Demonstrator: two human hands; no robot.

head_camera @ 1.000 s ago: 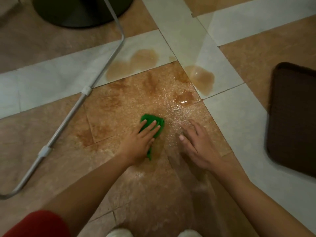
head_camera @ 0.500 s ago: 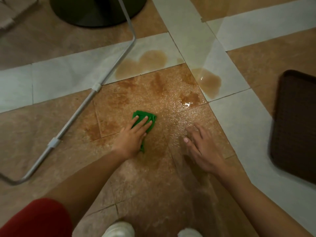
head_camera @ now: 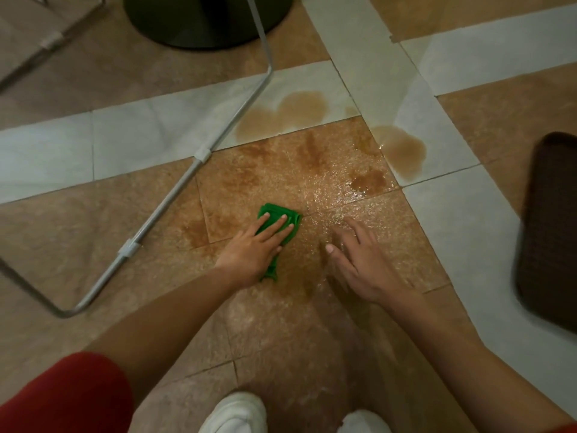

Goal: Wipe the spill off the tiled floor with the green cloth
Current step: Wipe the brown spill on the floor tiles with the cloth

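Observation:
A small green cloth (head_camera: 278, 215) lies crumpled on the brown tile at the centre. My left hand (head_camera: 254, 248) presses flat on it with straight fingers, covering most of it. Brown liquid, the spill (head_camera: 312, 157), spreads across the brown tile beyond the cloth, with puddles on the pale tiles at the back (head_camera: 290, 115) and back right (head_camera: 402, 150). My right hand (head_camera: 359, 260) rests flat on the wet tile just right of the cloth, fingers spread, holding nothing.
A grey metal tube frame (head_camera: 175, 198) lies on the floor to the left, running up to a black round base (head_camera: 203, 23) at the back. A dark brown tray (head_camera: 552, 226) lies at the right edge. My white shoes (head_camera: 237, 414) are at the bottom.
My left hand has slid the cloth leftward across the tile and then back a little toward the right. My right hand stays planted on the floor.

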